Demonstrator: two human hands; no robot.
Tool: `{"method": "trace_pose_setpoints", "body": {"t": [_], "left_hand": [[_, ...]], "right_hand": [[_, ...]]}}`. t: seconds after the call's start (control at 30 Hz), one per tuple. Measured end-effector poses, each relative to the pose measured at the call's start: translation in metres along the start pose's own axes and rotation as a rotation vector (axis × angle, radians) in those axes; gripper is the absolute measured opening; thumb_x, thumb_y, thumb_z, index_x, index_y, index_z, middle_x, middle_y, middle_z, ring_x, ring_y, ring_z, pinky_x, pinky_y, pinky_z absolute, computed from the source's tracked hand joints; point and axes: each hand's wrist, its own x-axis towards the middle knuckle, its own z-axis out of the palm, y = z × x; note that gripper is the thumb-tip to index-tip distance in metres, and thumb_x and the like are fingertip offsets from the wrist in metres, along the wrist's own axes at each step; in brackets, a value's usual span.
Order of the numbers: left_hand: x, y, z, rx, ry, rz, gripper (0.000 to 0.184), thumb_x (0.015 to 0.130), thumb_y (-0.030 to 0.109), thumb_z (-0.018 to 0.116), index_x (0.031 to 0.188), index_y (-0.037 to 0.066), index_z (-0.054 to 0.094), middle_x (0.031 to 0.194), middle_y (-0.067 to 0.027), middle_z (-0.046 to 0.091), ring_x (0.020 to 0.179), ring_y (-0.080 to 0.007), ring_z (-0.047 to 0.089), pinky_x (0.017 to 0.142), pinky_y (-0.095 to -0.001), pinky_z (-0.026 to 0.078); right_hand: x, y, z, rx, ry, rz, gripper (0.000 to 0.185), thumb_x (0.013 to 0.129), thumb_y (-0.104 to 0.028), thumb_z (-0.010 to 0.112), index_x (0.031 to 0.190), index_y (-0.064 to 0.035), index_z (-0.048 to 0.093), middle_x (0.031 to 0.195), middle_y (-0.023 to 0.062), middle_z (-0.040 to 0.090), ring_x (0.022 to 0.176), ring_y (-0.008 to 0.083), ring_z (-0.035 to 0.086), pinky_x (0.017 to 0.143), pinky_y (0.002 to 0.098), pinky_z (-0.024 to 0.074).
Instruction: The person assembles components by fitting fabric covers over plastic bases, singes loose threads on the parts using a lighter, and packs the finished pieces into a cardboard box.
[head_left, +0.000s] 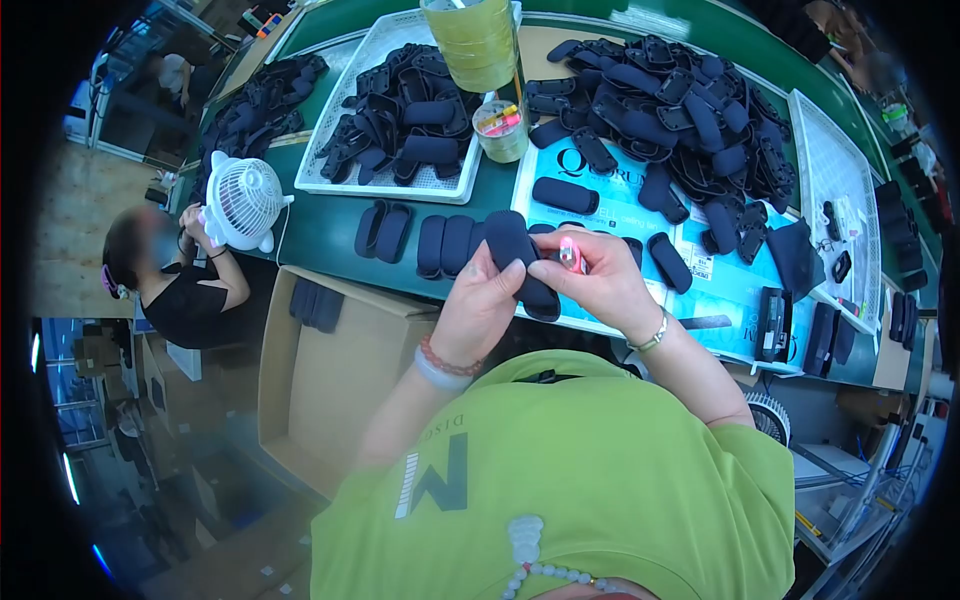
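Row of dark pads [457, 245], centre-left: side by side near the worktop [325, 228] edge; a wrist's brush could knock one off.
Left hand [478, 312], centre: pinching the held dark pad [510, 240]; a loose pinch could drop it.
Right hand [607, 280], just right of centre: fingers at the pad, pink tool [570, 254] grasped too; a slip might mark the fabric.
Heaped pieces [665, 105], upper right: stacked loosely; pulling one could start a slide.
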Motion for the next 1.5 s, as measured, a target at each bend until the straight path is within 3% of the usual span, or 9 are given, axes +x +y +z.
{"method": "trace_pose_setpoints", "body": {"t": [0.07,0.1,0.2,0.3,0.53,1.17,1.33,1.47,1.5], "left_hand": [[-0.005,-0.001,0.004,0.031,-0.030,0.036,0.039,0.099,0.017,0.057,0.132,0.001,0.045,0.126,-0.0092,0.057,0.118,-0.0190,0.055,0.103,-0.0351,0.041],[-0.006,-0.005,0.005,0.127,0.042,0.068,0.038,0.097,0.018,0.060,0.128,0.001,0.046,0.121,-0.0114,0.058,0.112,-0.0207,0.058,0.100,-0.0358,0.044],[-0.010,-0.002,0.000,0.127,-0.071,0.015,0.038,0.095,0.021,0.064,0.124,0.002,0.047,0.113,-0.0131,0.060,0.105,-0.0227,0.061,0.095,-0.0373,0.048],[-0.013,0.000,0.005,0.133,-0.080,0.013,0.041,0.093,0.024,0.067,0.122,0.002,0.047,0.108,-0.0139,0.061,0.101,-0.0232,0.062,0.090,-0.0368,0.051],[-0.016,-0.007,0.008,0.158,-0.070,0.027,0.045,0.091,0.025,0.069,0.123,0.002,0.048,0.110,-0.0130,0.061,0.101,-0.0226,0.062,0.091,-0.0352,0.050],[-0.017,0.000,-0.004,0.224,-0.196,-0.093,0.047,0.088,0.019,0.072,0.124,0.002,0.047,0.110,-0.0117,0.061,0.103,-0.0208,0.061,0.092,-0.0338,0.049],[-0.014,0.008,-0.009,0.275,-0.195,-0.091,0.042,0.089,0.010,0.070,0.124,0.003,0.047,0.111,-0.0075,0.060,0.102,-0.0153,0.059,0.092,-0.0308,0.048],[-0.010,0.016,-0.009,0.595,-0.156,0.024,0.041,0.089,0.008,0.070,0.123,0.002,0.048,0.110,-0.0037,0.058,0.100,-0.0113,0.056,0.090,-0.0279,0.046],[-0.010,0.018,-0.008,0.674,-0.143,0.056,0.040,0.089,0.009,0.070,0.122,0.002,0.049,0.108,-0.0022,0.057,0.098,-0.0107,0.054,0.088,-0.0271,0.045]], "right_hand": [[-0.005,0.001,-0.005,-0.202,-0.017,-0.114,0.033,0.080,-0.015,0.080,0.106,0.0027,0.070,0.089,0.0027,0.066,0.081,0.0077,0.059,0.077,0.0228,0.0483],[-0.008,-0.001,-0.005,-0.047,0.020,-0.045,0.036,0.076,-0.016,0.084,0.104,0.0021,0.070,0.086,0.0028,0.064,0.077,0.0089,0.058,0.073,0.0242,0.0476],[-0.009,-0.008,-0.018,-0.127,0.078,0.089,0.029,0.094,-0.026,0.065,0.097,0.0033,0.068,0.081,0.0047,0.063,0.074,0.0106,0.056,0.067,0.0278,0.0452],[-0.007,0.000,-0.022,-0.163,0.065,0.004,0.035,0.100,-0.027,0.051,0.091,0.0051,0.064,0.076,0.0074,0.059,0.071,0.0147,0.056,0.065,0.0289,0.0446],[-0.006,-0.009,-0.010,-0.421,0.043,-0.320,0.033,0.099,-0.021,0.045,0.078,0.0008,0.059,0.072,0.0109,0.056,0.066,0.0260,0.056,0.061,0.0341,0.0444],[-0.002,-0.015,-0.017,-0.508,-0.061,-0.466,0.028,0.096,-0.024,0.049,0.078,-0.0038,0.056,0.071,0.0113,0.050,0.068,0.0328,0.053,0.061,0.0411,0.0411],[-0.005,-0.015,-0.026,-0.548,-0.041,-0.461,0.029,0.091,-0.031,0.060,0.083,-0.0032,0.058,0.077,0.0112,0.054,0.071,0.0308,0.055,0.063,0.0401,0.0420],[-0.012,-0.022,-0.022,-0.526,-0.015,-0.452,0.033,0.083,-0.034,0.072,0.093,-0.0037,0.062,0.082,0.0093,0.058,0.073,0.0264,0.056,0.065,0.0355,0.0438],[-0.014,-0.023,-0.021,-0.450,-0.012,-0.398,0.029,0.079,-0.025,0.078,0.095,-0.0030,0.065,0.080,0.0071,0.057,0.071,0.0207,0.055,0.064,0.0305,0.0434]]}}
